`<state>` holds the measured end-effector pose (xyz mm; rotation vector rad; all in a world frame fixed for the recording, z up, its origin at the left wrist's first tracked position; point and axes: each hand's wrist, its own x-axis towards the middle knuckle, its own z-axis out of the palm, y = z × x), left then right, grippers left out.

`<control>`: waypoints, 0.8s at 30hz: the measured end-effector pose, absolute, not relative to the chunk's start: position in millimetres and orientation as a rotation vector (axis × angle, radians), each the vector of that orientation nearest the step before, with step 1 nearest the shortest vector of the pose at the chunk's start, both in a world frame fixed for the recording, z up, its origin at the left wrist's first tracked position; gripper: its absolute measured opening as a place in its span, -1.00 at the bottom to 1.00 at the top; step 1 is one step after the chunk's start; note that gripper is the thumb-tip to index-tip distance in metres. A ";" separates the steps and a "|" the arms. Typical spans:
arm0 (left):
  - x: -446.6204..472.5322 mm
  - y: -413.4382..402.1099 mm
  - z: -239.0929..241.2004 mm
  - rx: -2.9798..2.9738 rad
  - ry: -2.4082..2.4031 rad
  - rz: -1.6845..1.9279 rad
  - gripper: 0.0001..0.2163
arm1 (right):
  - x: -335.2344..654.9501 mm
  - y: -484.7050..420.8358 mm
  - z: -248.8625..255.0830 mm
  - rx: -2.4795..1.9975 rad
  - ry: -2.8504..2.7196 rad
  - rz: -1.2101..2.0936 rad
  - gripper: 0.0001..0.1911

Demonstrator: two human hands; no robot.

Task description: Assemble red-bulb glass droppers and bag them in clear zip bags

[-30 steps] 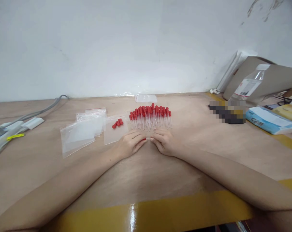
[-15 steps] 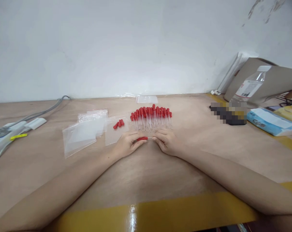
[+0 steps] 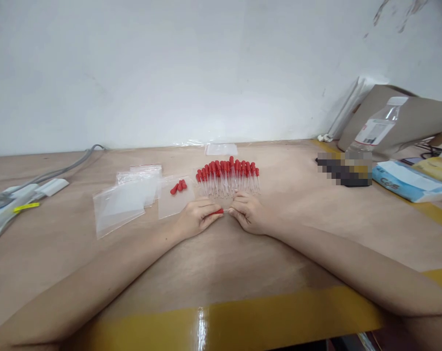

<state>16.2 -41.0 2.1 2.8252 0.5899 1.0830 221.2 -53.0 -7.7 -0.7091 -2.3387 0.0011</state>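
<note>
Between thumb and fingers, my left hand (image 3: 196,217) pinches a red rubber dropper bulb (image 3: 218,211), partly covered by the fingers. My right hand (image 3: 249,213) is closed on a thin clear dropper tube (image 3: 226,210), whose exposed end meets the bulb; the rest of it is hidden by the fingers. Just beyond both hands lies a fanned row of droppers (image 3: 228,173) with red bulbs and clear tubes. Left of them, 3 loose red bulbs (image 3: 179,186) rest on a clear plastic bag (image 3: 166,207).
More clear zip bags (image 3: 122,204) overlap on the left. A power strip (image 3: 30,192) with a grey cable sits at the far left. On the right are a blurred dark object (image 3: 343,170), a plastic bottle (image 3: 376,126) and a blue tissue pack (image 3: 411,181). A white wall stands behind.
The fingers of my left hand cover more of the red bulb, and less clear tube shows between my hands. The view has shifted slightly.
</note>
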 end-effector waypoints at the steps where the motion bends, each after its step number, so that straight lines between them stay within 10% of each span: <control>1: 16.5 -40.5 2.3 2.822 0.593 1.080 -0.86 | 220.6 -53.1 -7.1 -0.724 -2.348 -0.001 -0.70; 12: -10.6 -32.1 15.1 2.862 1.112 1.110 -0.52 | 239.7 -56.6 23.3 -1.118 -2.269 0.009 -0.73; 24: -41.0 -2.9 6.5 2.411 1.805 1.146 -0.67 | 247.7 26.3 34.1 -1.747 -1.677 0.210 -0.77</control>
